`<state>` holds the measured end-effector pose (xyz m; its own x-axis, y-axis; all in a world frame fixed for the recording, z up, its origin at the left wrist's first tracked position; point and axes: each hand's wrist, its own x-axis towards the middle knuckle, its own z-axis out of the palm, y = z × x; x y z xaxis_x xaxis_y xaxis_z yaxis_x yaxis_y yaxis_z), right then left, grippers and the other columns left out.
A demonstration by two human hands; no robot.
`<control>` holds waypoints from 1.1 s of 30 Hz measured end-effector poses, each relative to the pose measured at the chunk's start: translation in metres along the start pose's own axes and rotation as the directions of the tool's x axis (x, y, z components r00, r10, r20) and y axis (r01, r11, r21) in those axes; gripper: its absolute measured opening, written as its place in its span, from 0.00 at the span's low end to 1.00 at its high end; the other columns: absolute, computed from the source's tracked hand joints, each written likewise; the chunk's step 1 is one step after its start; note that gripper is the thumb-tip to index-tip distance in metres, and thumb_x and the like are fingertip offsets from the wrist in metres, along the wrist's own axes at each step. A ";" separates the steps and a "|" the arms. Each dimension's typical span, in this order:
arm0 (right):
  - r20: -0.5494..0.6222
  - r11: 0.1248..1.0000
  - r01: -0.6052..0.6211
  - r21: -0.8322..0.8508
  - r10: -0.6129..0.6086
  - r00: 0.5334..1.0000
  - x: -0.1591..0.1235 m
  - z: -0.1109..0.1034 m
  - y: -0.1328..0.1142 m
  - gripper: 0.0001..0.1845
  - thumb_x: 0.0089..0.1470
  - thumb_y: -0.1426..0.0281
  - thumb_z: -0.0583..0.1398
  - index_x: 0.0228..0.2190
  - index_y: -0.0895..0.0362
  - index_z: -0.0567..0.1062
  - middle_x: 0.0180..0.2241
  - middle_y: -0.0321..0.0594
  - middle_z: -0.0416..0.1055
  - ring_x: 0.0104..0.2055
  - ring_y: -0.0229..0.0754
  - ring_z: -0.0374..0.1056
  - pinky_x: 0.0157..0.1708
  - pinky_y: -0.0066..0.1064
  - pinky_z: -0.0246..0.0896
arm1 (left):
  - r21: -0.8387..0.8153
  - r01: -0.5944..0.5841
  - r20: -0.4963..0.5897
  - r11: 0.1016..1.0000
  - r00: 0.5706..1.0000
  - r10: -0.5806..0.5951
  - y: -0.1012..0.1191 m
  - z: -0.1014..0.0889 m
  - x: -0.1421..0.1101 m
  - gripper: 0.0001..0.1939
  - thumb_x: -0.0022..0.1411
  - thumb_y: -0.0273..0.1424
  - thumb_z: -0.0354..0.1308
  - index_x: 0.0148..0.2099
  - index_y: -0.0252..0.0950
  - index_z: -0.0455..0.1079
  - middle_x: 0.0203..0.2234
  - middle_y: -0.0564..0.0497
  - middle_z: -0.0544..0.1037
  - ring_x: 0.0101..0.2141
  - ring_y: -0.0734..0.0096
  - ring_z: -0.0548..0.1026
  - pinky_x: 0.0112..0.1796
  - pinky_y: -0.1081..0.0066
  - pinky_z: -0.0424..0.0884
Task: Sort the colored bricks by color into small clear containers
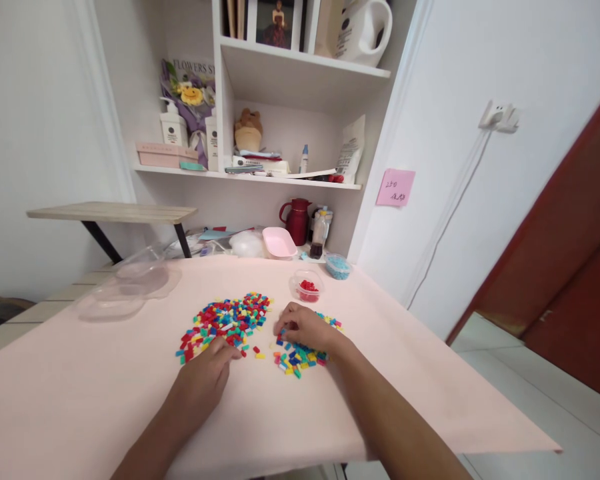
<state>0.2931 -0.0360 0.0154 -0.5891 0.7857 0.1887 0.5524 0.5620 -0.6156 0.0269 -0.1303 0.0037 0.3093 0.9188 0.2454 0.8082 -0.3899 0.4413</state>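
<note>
Two piles of small coloured plastic bricks lie on the pink cloth. The larger left pile (pixel 230 317) mixes red, blue, yellow, green and white. My left hand (pixel 207 367) rests at its near edge, fingers bent and a little apart, with fingertips touching the cloth near a red brick (pixel 244 353). My right hand (pixel 305 327) reaches over the smaller right pile (pixel 300 357), fingers curled and closed together. Blue shows at its fingertips, but what they hold is unclear. A few loose bricks, including a yellow one (pixel 260 356), lie between the piles.
Behind the right pile stands a clear tub of red bricks (pixel 309 291); farther right is a tub of light-blue pieces (pixel 338 267). Clear plastic containers (pixel 113 300) sit at the left. At the back are a pink tray (pixel 280 243), a red jug (pixel 297 222) and a bottle (pixel 320 233).
</note>
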 end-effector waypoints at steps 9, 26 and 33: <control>-0.042 0.992 0.001 0.126 0.005 0.999 -0.001 -0.001 -0.010 0.05 0.45 0.77 0.64 0.27 0.56 0.77 0.37 0.38 0.70 0.35 0.37 0.67 0.37 0.27 0.64 | 0.042 -0.004 0.010 0.999 1.000 0.004 -0.001 0.001 0.000 0.19 0.66 0.28 0.38 0.46 0.42 0.71 0.45 0.48 0.75 0.42 0.67 0.76 0.41 0.66 0.70; -0.040 0.988 0.062 -0.138 -0.068 0.997 0.000 0.002 -0.012 0.20 0.50 0.76 0.63 0.44 0.47 0.79 0.34 0.36 0.69 0.33 0.37 0.67 0.37 0.26 0.59 | 0.065 -0.007 0.010 0.998 1.000 0.006 -0.001 0.002 0.000 0.19 0.66 0.28 0.38 0.47 0.42 0.71 0.45 0.47 0.75 0.41 0.67 0.76 0.40 0.66 0.70; -0.046 0.985 0.065 -0.162 -0.073 0.996 0.001 0.002 -0.015 0.09 0.47 0.78 0.62 0.32 0.55 0.77 0.32 0.35 0.70 0.32 0.36 0.65 0.33 0.25 0.57 | 0.088 -0.010 0.022 0.996 1.000 0.008 -0.001 0.002 -0.002 0.20 0.66 0.28 0.37 0.47 0.42 0.70 0.46 0.48 0.74 0.42 0.68 0.76 0.41 0.67 0.69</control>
<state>0.2825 -0.0441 0.0237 -0.6002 0.7536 0.2679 0.6013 0.6460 -0.4702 0.0263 -0.1315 0.0009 0.3265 0.9168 0.2301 0.8462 -0.3920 0.3610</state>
